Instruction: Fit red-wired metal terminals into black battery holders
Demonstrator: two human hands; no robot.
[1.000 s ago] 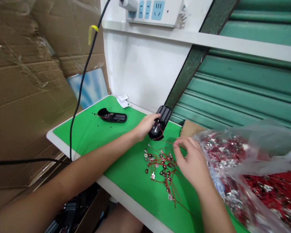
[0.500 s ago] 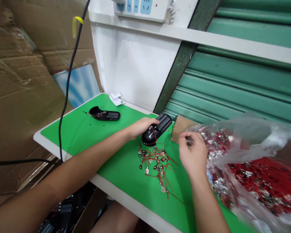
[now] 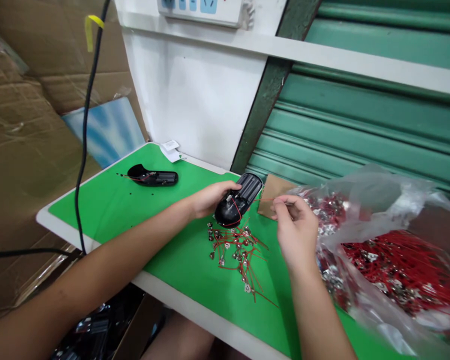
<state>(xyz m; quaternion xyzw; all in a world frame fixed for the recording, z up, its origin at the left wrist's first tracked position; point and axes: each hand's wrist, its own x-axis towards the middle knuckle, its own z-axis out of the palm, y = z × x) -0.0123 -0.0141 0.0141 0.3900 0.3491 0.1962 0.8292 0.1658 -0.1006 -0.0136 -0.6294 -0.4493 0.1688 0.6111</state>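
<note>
My left hand (image 3: 209, 196) grips a black plastic housing (image 3: 240, 200) with ribbed battery slots, held tilted just above the green table top (image 3: 135, 210). A thin red wire runs from the housing to my right hand (image 3: 294, 230), whose thumb and fingers pinch that red wire with a metal contact (image 3: 281, 201) just right of the housing. A small heap of red wires with metal contacts (image 3: 236, 247) lies on the green surface below both hands.
A second black housing (image 3: 152, 176) lies at the far left of the table. A clear plastic bag (image 3: 378, 250) full of red wires sits at the right. A black cable (image 3: 84, 140) hangs at the left, beside cardboard (image 3: 26, 125). A power strip (image 3: 200, 7) is mounted above.
My right hand has lifted from the heap of wires and moved up beside the housing, pinching a red wire. My left hand has kept its grip on the housing. The view shifted right.
</note>
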